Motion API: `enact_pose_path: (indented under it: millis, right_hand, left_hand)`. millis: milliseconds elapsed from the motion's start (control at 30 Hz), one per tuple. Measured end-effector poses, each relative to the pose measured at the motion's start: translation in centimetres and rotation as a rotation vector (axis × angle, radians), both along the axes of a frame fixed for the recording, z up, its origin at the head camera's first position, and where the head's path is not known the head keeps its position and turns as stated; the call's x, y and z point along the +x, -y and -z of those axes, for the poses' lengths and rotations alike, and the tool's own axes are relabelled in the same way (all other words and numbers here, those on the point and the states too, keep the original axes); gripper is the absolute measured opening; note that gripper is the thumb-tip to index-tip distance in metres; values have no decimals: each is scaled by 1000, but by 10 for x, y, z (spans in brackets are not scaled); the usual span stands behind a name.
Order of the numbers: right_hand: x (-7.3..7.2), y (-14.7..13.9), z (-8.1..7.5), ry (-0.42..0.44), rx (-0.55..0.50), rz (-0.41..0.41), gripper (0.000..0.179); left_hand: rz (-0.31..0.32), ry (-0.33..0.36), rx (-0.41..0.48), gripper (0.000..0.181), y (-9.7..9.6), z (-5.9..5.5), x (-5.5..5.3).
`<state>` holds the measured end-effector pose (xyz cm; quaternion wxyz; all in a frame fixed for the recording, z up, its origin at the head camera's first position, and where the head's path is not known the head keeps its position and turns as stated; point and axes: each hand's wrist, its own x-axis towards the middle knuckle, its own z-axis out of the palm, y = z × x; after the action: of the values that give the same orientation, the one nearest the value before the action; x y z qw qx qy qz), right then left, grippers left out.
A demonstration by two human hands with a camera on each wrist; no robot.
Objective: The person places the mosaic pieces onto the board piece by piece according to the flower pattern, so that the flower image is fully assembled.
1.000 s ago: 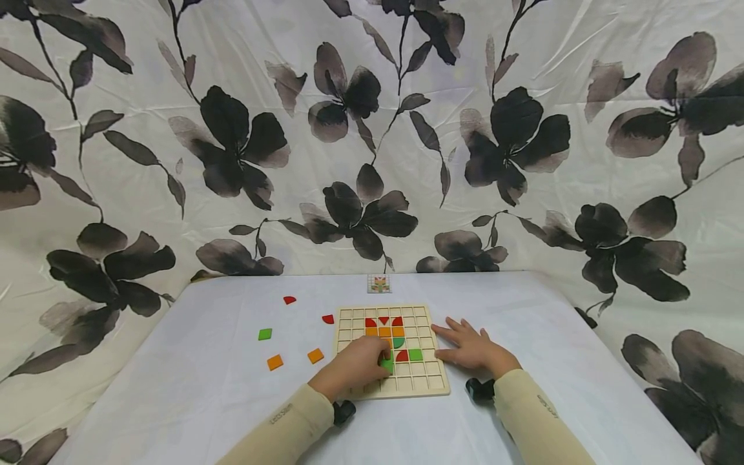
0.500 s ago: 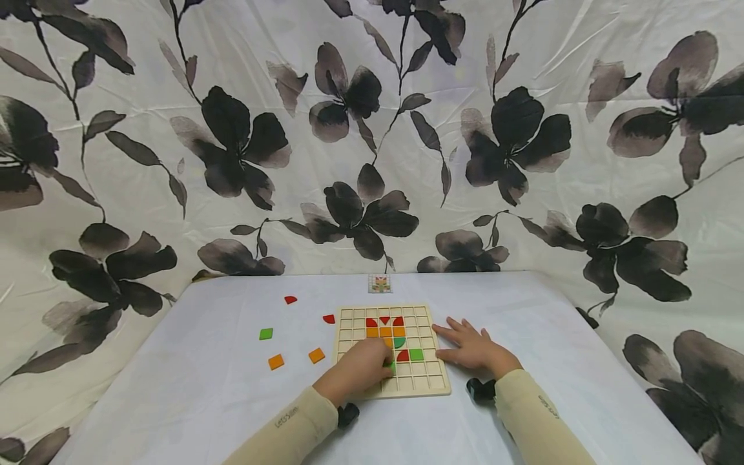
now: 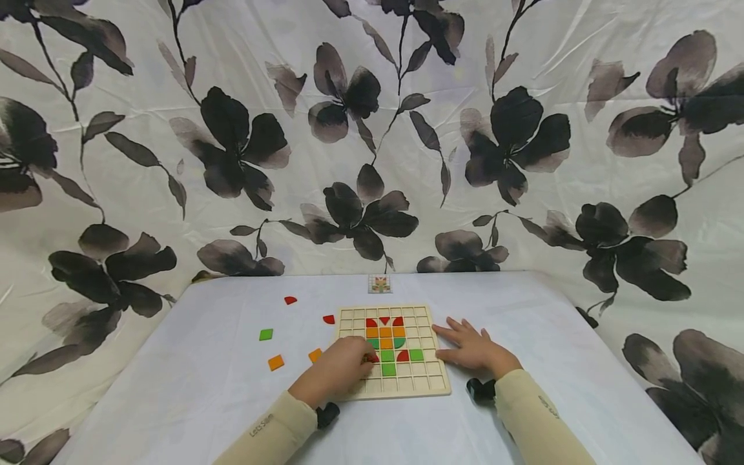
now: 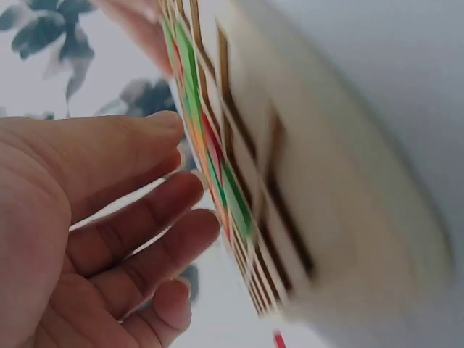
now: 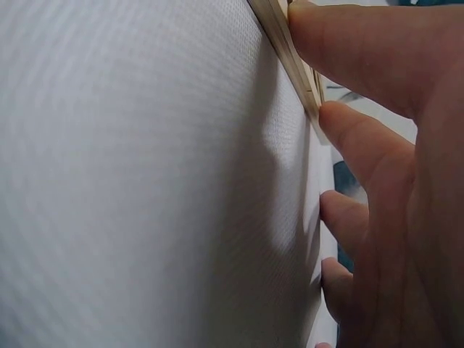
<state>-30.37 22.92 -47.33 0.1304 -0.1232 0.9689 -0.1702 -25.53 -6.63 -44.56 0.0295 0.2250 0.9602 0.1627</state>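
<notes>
My left hand (image 3: 337, 369) hovers low over the left part of the wooden grid board (image 3: 421, 382), fingertips right at a red quarter-round tile (image 3: 373, 358). In the left wrist view its fingers are loosely bent, with nothing visible between thumb and fingers; a green tile (image 4: 236, 197) lies in the grid just beyond them. Red, orange and green tiles fill the board's middle, among them a green square (image 3: 388, 369) in the lowest filled row. My right hand (image 3: 473, 349) lies spread at the board's right side, with thumb and index fingertip against the edge (image 5: 286, 54).
Loose tiles lie left of the board: a green square (image 3: 265, 334), an orange square (image 3: 276, 362), another orange square (image 3: 314, 355) partly behind the left hand, and two red pieces, one far (image 3: 290, 299) and one near the board (image 3: 329, 319). A small pattern card (image 3: 380, 283) stands behind.
My left hand has shifted left from the board's middle column, uncovering the two green squares and the green tile at left. The right hand has stayed put.
</notes>
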Motion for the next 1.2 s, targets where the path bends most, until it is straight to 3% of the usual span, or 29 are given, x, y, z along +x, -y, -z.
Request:
enact_pose_path:
  millis: [133,333,533,833,1033,1200]
  right_hand:
    - [1,1,-4,-8,3,-1,69]
    - [0,0,-4,-15,6,0,69]
    - [-1,0,-1,-5,8,10,70]
    - [-2,1,2,-2,11,16,70]
    - [1,1,-1,-1,4,6,70]
    - [1,1,-2,6,6,9,70]
  left_hand:
    - [-118,-14,-16,21,22,-8,-4]
    - [-260,-81,-134,19,55,-10,-8]
    - [-345,-42,-124,16,72,-6,-9]
    - [-373,22,-96,14,75,-4,-8]
    - [-356,9,-141,19,78,-1,-13]
    - [-354,70,-100,23,77,-5,-15]
